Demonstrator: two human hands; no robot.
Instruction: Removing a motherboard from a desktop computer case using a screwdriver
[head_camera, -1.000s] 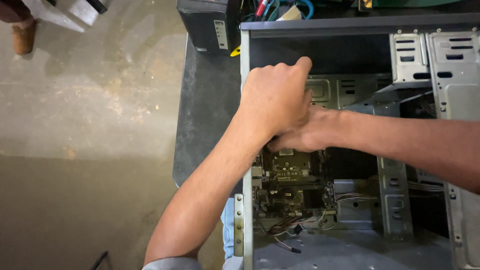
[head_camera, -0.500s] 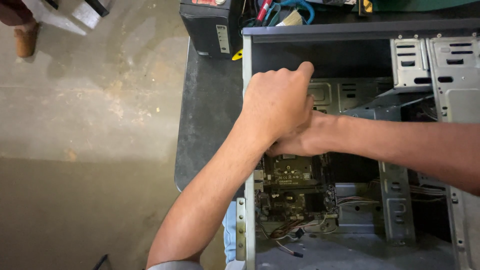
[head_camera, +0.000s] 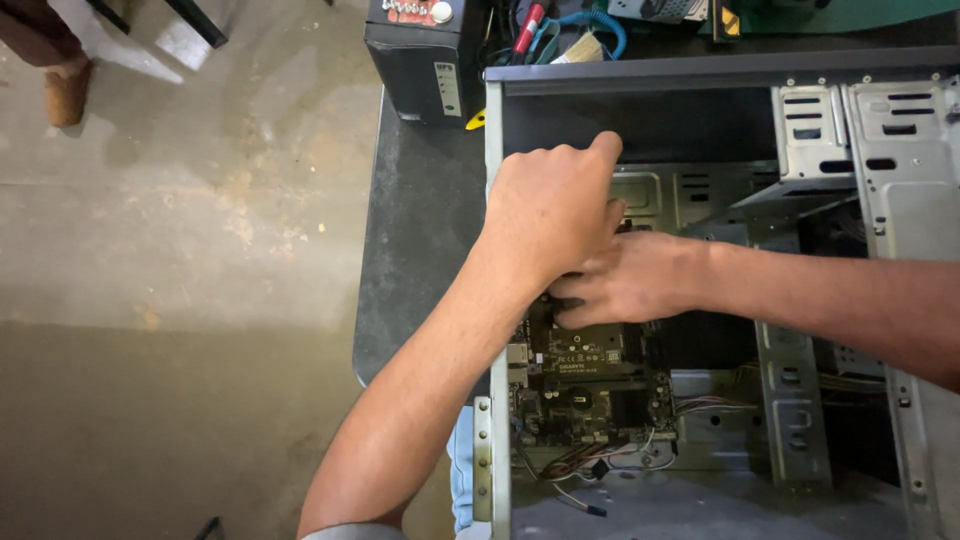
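Change: both hands barely shifted.
Left hand: curled, contents hidden.
Right hand: grip unclear, on motherboard.
Risk: slipping onto fragile board parts.

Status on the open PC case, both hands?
Left hand and right hand overlapped inside open computer case, over upper motherboard. Grip hidden. Loose cables low in case, apart from hands.
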